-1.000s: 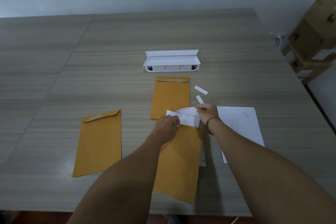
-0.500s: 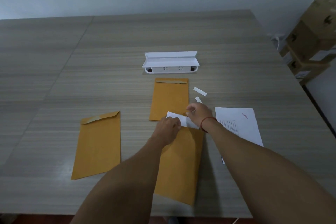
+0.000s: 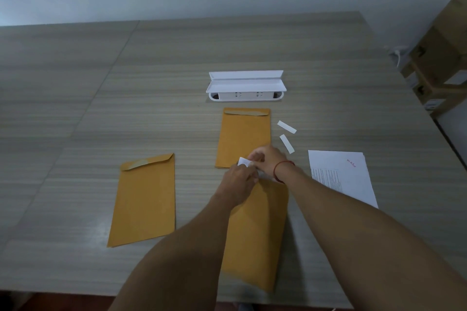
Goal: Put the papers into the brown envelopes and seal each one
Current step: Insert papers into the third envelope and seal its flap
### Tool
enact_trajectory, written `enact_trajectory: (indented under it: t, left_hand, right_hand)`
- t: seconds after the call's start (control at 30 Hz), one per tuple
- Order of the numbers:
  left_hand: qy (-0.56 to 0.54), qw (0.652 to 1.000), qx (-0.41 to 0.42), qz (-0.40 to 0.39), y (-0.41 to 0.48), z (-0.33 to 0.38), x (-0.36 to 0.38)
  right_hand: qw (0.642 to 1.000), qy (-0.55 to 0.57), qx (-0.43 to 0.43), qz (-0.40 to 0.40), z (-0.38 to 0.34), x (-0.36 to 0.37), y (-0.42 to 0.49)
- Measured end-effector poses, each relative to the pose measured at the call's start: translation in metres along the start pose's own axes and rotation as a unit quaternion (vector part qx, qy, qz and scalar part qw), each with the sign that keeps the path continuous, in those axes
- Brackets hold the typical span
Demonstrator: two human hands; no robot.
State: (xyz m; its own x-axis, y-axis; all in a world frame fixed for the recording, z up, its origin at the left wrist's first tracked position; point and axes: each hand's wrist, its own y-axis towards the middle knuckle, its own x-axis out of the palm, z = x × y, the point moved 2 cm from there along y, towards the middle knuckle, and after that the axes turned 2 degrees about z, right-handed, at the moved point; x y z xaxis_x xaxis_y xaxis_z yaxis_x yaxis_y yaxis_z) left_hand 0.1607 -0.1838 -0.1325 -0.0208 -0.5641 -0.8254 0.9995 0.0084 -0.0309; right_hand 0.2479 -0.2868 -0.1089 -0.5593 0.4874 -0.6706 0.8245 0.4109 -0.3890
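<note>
A brown envelope point(image 3: 257, 230) lies in front of me, its mouth under my hands. A white folded paper point(image 3: 243, 161) sticks out of that mouth; only a small corner shows. My left hand point(image 3: 238, 184) pinches the envelope's top edge by the paper. My right hand point(image 3: 267, 159), with a red wrist string, grips the paper from above. Another brown envelope point(image 3: 243, 134) lies just beyond with its flap down. A third brown envelope point(image 3: 145, 199) lies to the left, flap folded over. A stack of white papers point(image 3: 341, 177) rests at the right.
Two white peel-off strips point(image 3: 286, 127) point(image 3: 287, 143) lie right of the far envelope. A white plastic holder point(image 3: 246, 86) stands behind it. Cardboard boxes point(image 3: 439, 58) are stacked beyond the table's right edge. The table's front edge point(image 3: 75, 290) runs close below the envelopes.
The white paper has gone further into the near envelope; much less of it shows. My right hand has moved left and closed in on my left hand.
</note>
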Motion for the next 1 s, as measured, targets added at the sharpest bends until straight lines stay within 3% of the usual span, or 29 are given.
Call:
enact_trajectory:
  t: [0.2, 0.37, 0.6, 0.77, 0.93, 1.0]
  left_hand:
    - [0.004, 1.0, -0.004, -0.001, 0.0, -0.003, -0.001]
    - [0.019, 1.0, -0.006, 0.005, -0.002, -0.005, -0.003]
    - [0.023, 0.998, -0.032, -0.052, -0.003, -0.01, -0.004]
    - [0.03, 0.998, -0.048, -0.034, -0.009, -0.015, -0.004]
    - [0.046, 0.996, -0.081, 0.0, -0.012, -0.018, -0.006]
    - [0.043, 0.995, -0.087, 0.004, -0.014, -0.02, -0.007]
  right_hand:
    - [1.0, 0.001, -0.006, -0.018, 0.0, 0.0, 0.004]
    - [0.993, -0.093, 0.01, -0.068, 0.008, -0.002, 0.003]
    - [0.993, -0.095, 0.02, 0.069, 0.009, -0.011, 0.001]
    - [0.983, -0.13, 0.012, 0.128, -0.001, -0.033, -0.002]
    - [0.991, -0.095, 0.096, 0.006, 0.02, -0.046, -0.006]
    - [0.993, -0.005, 0.119, 0.016, 0.031, -0.044, -0.008]
